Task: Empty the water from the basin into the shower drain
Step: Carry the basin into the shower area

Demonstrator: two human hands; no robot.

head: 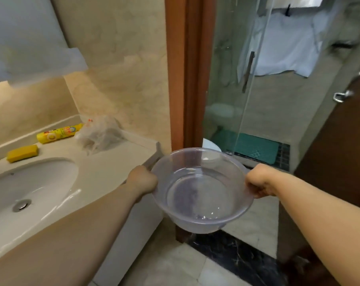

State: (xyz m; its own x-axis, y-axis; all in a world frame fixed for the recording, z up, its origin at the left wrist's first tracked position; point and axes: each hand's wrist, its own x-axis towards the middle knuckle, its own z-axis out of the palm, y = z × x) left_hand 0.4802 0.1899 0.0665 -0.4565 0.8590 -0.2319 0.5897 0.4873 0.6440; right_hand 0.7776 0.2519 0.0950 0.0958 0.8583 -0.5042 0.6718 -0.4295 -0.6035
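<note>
A clear plastic basin with a little water in its bottom hangs in the air at the centre of the head view. My left hand grips its left rim and my right hand grips its right rim. The basin is roughly level, just right of the vanity corner and short of the doorway. Beyond the doorway stands the glass shower enclosure with a teal mat on its floor. The drain itself is not visible.
A vanity counter with a white sink is at the left, bearing a yellow sponge, a yellow bottle and a crumpled plastic bag. A brown door frame and a dark threshold strip lie ahead; a brown door is on the right.
</note>
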